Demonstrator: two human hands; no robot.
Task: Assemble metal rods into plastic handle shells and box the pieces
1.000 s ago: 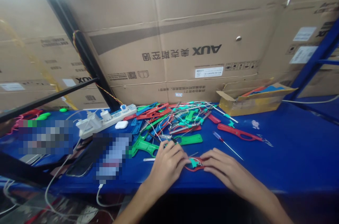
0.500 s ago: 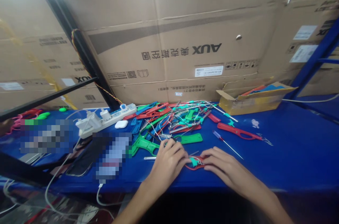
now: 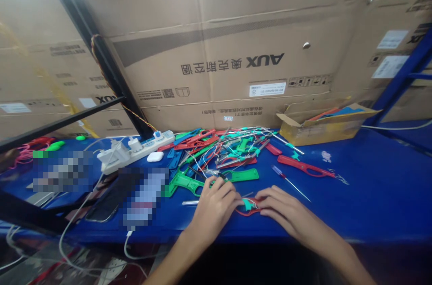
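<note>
A red plastic casing [image 3: 248, 213] with a teal part [image 3: 248, 204] and thin white wires in it lies at the table's front edge, between my two hands. My left hand [image 3: 218, 202] grips its left end, fingers bent and pressed together. At its right end my right hand [image 3: 281, 208] pinches the casing between thumb and fingers. Behind my hands is a pile of red, green and blue casings, metal tubes and wires, with a green casing [image 3: 241, 175] nearest. A screwdriver [image 3: 285, 178] and a red casing half [image 3: 303, 166] lie to the right.
An open cardboard box [image 3: 320, 134] holding red and blue parts stands at the back right. On the left are a white power strip [image 3: 143, 152], an earbud case [image 3: 155, 157], phones and cables [image 3: 64, 231]. Large cartons rise behind the blue table [image 3: 371, 195].
Both hands remain on the red casing in nearly the same place. The whole view has shifted very slightly.
</note>
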